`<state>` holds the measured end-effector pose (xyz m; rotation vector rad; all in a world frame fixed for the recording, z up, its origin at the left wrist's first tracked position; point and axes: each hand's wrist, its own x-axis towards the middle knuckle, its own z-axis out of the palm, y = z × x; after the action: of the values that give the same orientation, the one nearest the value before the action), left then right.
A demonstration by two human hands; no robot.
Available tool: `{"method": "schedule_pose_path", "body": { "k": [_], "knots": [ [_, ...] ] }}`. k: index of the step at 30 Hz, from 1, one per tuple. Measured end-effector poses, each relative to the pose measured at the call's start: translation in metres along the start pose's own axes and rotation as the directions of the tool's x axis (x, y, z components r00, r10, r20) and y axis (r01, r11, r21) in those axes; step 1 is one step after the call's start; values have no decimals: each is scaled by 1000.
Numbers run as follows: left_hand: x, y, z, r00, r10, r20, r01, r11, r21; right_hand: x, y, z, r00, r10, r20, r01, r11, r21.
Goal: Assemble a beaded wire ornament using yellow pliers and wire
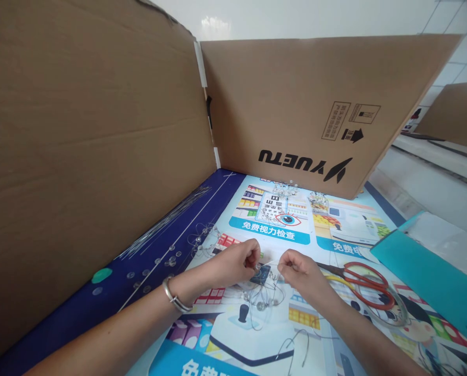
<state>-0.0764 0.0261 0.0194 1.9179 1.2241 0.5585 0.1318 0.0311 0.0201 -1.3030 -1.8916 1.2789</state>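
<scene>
My left hand [239,261], a bracelet on its wrist, is closed in a pinch on a thin beaded wire, with a small clear bead [258,266] at its fingertips. Across a short gap, my right hand [298,269] pinches a thin wire [271,262] that runs between both hands. Below them hangs or lies a loose bundle of wire loops with clear beads [260,305]; whether it touches the table I cannot tell. Just right of my right hand are scissors with red handles [369,284], their blades partly hidden behind it.
Cardboard panels [100,130] wall off the left and back. Loose clear beads [173,260] and straight wires [166,219] lie at left. Looped beaded wires [204,237] and more beaded pieces [286,189] lie farther back. At right are a wire coil [400,313] and a teal folder [425,261].
</scene>
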Motion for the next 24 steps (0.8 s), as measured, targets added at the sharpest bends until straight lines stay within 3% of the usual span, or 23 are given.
{"method": "schedule_pose_path", "body": {
  "k": [24],
  "knots": [
    [1,-1,-2,996,2,85,8,992,-124,0,-2,1,1000,-5,-13,5,1000,-4]
  ]
}}
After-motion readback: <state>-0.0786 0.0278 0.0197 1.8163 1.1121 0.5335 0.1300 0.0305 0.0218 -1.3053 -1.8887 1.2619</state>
